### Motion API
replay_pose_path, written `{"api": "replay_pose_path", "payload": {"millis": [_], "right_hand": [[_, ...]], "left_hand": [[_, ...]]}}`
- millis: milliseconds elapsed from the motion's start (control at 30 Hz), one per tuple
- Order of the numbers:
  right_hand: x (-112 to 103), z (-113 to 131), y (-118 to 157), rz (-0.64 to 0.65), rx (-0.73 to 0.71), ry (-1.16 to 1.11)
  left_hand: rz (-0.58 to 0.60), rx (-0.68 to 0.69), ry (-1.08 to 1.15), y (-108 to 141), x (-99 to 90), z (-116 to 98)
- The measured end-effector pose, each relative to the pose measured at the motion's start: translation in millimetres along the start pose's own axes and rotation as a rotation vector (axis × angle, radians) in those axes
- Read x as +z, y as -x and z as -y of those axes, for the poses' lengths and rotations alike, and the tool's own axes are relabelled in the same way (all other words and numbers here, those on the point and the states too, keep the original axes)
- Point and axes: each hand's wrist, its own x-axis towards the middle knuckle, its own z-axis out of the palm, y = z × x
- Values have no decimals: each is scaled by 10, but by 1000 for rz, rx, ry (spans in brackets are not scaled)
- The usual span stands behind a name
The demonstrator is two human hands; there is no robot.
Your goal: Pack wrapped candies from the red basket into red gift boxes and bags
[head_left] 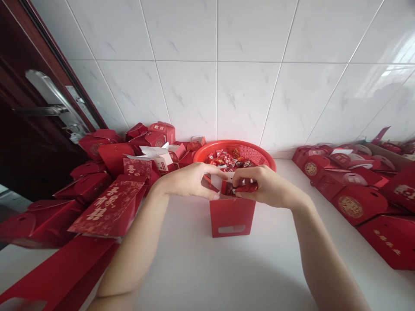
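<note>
In the middle of the white table stands an upright red gift box (231,216), its top open and a small window low on its near side. My left hand (191,179) grips the box at its upper left rim, thumb on the near edge and fingers across the top. Over the opening, my right hand (264,185) pinches red-wrapped candy (245,187); the fingers hide part of it and how many pieces there are. Just behind the box sits a red plastic basket (264,151) holding wrapped candies (228,159).
Many red gift boxes (118,201) crowd the left side, some with open flaps. Closed red boxes (352,205) line the right side. A white tiled wall (243,99) rises behind the table (207,268). At far left is a dark door with a metal handle (48,97).
</note>
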Motion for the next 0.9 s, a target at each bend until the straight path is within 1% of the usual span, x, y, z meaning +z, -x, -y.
{"api": "replay_pose_path", "payload": {"millis": [167, 233, 300, 367, 467, 533, 600, 667, 767, 833, 900], "right_hand": [[-29, -9, 8, 138, -68, -90], [-32, -3, 6, 172, -89, -126], [-37, 9, 6, 123, -66, -150], [-41, 27, 7, 23, 2, -197], [-38, 53, 11, -124, 93, -353], [-33, 62, 14, -216, 117, -472], [-31, 60, 16, -280, 132, -562], [-37, 49, 17, -273, 142, -618], [-50, 30, 13, -204, 122, -624], [-51, 21, 8, -178, 88, -567], [-45, 20, 8, -182, 51, -456]], "left_hand": [[-31, 7, -76, -7, 14, -27], [-30, 24, -93, -4, 21, -32], [-36, 39, -97, -1, 26, -28], [-43, 38, -87, 1, 30, -20], [-37, 29, -45, -8, 32, -3], [-30, 44, -12, -20, 33, 8], [-28, 60, 11, -34, 32, 18], [-31, 59, 17, -46, 30, 25], [-40, 49, -7, -54, 26, 24], [-43, 40, -18, -54, 26, 17], [-46, 32, -11, -54, 27, 16]]}}
